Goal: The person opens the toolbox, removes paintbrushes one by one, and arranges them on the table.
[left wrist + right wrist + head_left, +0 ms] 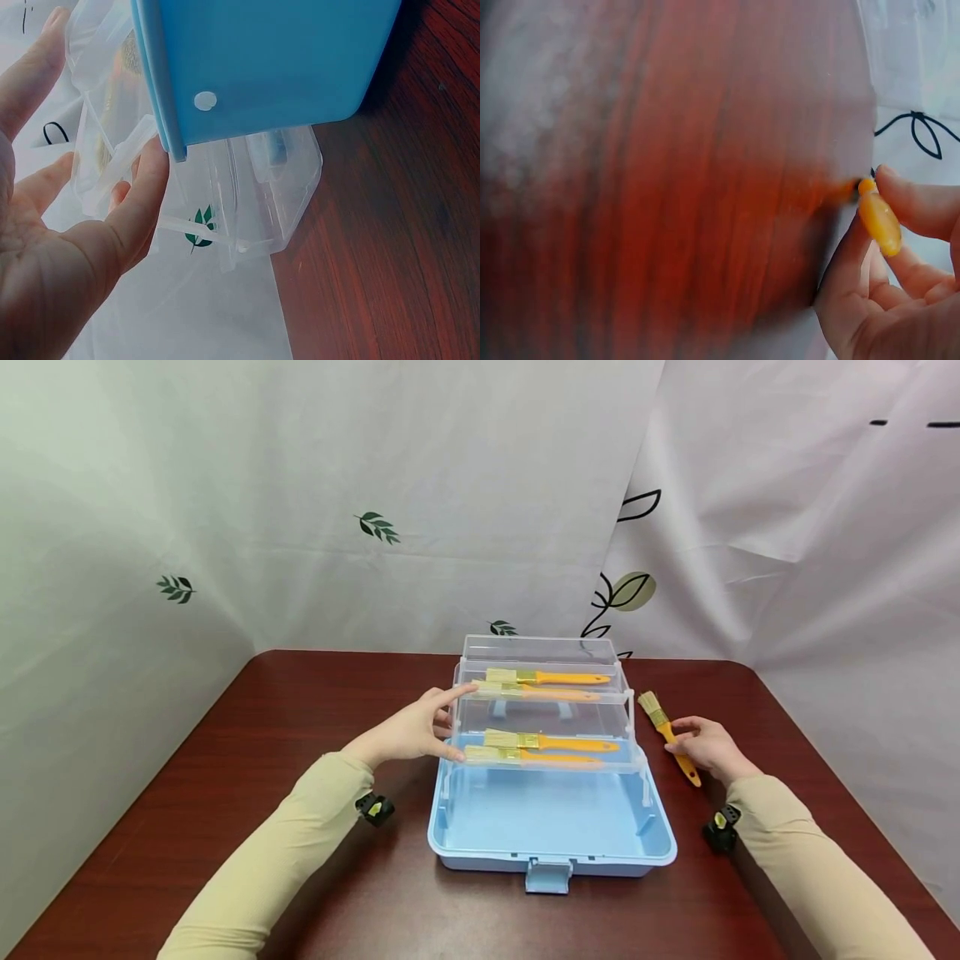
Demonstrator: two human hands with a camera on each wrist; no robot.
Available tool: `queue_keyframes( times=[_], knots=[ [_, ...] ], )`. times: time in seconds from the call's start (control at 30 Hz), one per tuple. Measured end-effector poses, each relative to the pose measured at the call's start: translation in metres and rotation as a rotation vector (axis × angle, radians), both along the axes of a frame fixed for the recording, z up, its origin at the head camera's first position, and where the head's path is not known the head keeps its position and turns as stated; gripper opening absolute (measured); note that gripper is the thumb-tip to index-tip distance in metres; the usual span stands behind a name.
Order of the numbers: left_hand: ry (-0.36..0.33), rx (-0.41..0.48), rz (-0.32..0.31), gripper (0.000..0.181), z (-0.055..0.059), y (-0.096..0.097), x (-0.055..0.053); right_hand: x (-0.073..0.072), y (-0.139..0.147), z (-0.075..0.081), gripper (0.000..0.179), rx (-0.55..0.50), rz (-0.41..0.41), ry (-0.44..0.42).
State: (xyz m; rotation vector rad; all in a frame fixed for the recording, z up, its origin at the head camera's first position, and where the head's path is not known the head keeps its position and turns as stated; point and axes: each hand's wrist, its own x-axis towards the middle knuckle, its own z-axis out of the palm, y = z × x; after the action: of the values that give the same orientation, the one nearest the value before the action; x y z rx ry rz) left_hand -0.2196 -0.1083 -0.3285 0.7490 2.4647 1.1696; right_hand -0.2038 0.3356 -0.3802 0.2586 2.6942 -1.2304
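Note:
A light blue toolbox (487,862) stands with its two clear tiered trays raised. Two yellow-handled paintbrushes (570,678) lie in the upper tray (615,697). The lower tray (626,767) carries two more paintbrushes (577,743) of the same kind. My left hand (405,731) touches the left ends of the trays with fingers spread, the index finger at the upper one and the thumb at the lower. Right of the box, my right hand (711,748) pinches another paintbrush (660,718) by its handle, bristles pointing away. In the right wrist view the handle end (880,225) shows between thumb and fingers.
The box rests on a dark red wood-grain table (225,777). Its front latch (548,877) hangs down over the near side. White curtains (315,460) with leaf prints enclose the back and sides.

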Motion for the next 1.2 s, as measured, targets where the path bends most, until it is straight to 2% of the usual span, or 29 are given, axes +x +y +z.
queue_keyframes(
  times=[0.17, 0.67, 1.2],
  knots=[
    [0.003, -0.011, 0.004, 0.1, 0.0007, 0.0004, 0.0004, -0.0008, -0.0028, -0.0014, 0.053, 0.051, -0.017, 0.015],
    [0.006, -0.016, 0.007, 0.1, 0.0011, 0.0008, 0.0007, -0.0026, -0.001, 0.0011, 0.062, 0.018, -0.019, -0.077],
    [-0.004, -0.007, 0.006, 0.099, 0.0012, 0.0004, 0.0009, -0.0007, 0.0019, 0.001, 0.065, 0.026, -0.042, -0.083]
  ],
)
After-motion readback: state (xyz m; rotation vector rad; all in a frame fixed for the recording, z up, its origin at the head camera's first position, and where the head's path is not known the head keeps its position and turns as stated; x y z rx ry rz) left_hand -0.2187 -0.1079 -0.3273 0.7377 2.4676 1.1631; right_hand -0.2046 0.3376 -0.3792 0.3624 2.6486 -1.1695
